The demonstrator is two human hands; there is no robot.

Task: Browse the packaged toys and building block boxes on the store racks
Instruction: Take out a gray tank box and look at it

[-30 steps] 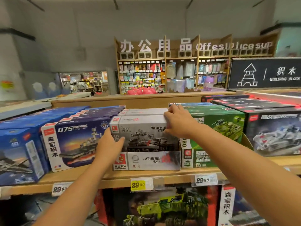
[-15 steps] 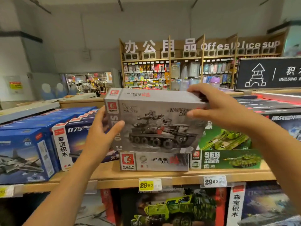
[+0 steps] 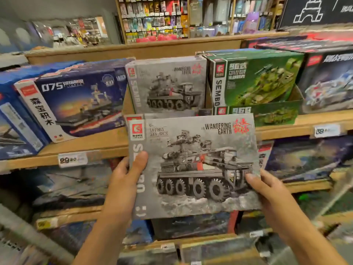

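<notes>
Head view: both hands hold grey box (image 3: 193,165) at frame center, front face toward cam, below the top shelf (image 3: 91,144).
L hand (image 3: 124,180) grips box's left edge w/ thumb pressed flat on the front, other fingers behind, can't tell their spread. R hand (image 3: 267,190) pinches lower right corner, thumb tip on front, rest behind the box. Box shows wheeled vehicle art, "WANDERING EARTH" text upper right. Same-design grey box (image 3: 168,85) stands on shelf just above, navy ship box (image 3: 76,100) to its left, green tank box (image 3: 256,79) to its right. Price tag (image 3: 72,159) on shelf edge, left of frame. Lower racks blurred.
</notes>
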